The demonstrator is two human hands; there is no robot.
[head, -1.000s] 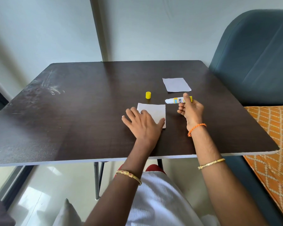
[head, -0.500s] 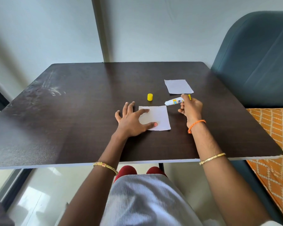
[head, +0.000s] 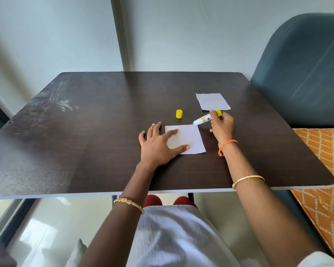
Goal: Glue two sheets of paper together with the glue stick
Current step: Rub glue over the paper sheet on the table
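Note:
A small white paper sheet (head: 189, 138) lies flat near the middle of the dark table (head: 85, 132). My left hand (head: 156, 146) lies flat with spread fingers, its forefinger and thumb pressing on the sheet's left part. My right hand (head: 222, 125) grips an uncapped white glue stick (head: 205, 118) with a yellow base, tilted so its tip points down at the sheet's far right corner. A second white sheet (head: 212, 101) lies further back on the right. The yellow cap (head: 179, 114) stands alone behind the near sheet.
A dark teal chair back (head: 301, 70) rises beside the table's right edge, with an orange patterned cushion (head: 324, 160) below it. The wall stands right behind the table's far edge.
My left hand slid off to the left, uncovering most of the near sheet. My right hand tipped the glue stick downward, bringing its tip to the sheet's far right corner.

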